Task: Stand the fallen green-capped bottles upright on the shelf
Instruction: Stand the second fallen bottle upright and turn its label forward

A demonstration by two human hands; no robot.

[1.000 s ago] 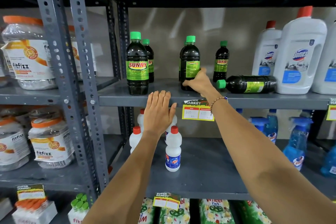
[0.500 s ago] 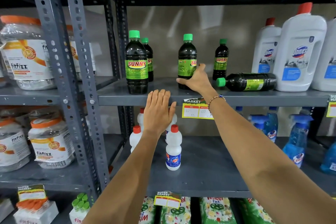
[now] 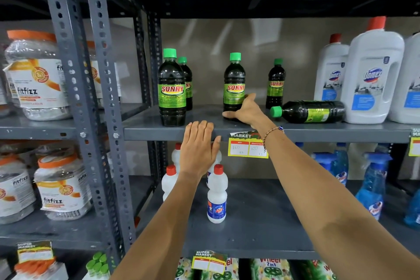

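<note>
Dark green-capped Sunny bottles stand on the grey shelf (image 3: 318, 130). My right hand (image 3: 246, 110) wraps the base of the upright middle bottle (image 3: 234, 82), its label facing me. To its right one bottle (image 3: 311, 111) lies on its side, cap pointing left, close to my wrist. Upright stand a front left bottle (image 3: 171, 88), one behind it (image 3: 187, 82) and a rear bottle (image 3: 275, 84). My left hand (image 3: 200, 148) rests flat, fingers apart, on the shelf's front edge, holding nothing.
Large white Domex bottles (image 3: 372, 77) crowd the shelf's right end, touching the fallen bottle's base. A yellow price tag (image 3: 247, 149) hangs from the shelf edge. Small white red-capped bottles (image 3: 217, 193) and blue spray bottles (image 3: 370, 188) stand below. Fitfizz jars (image 3: 38, 75) fill the left rack.
The middle bottle has been turned so its Sunny label faces me, and my right hand has slid down to its base. My left hand has stayed on the shelf edge.
</note>
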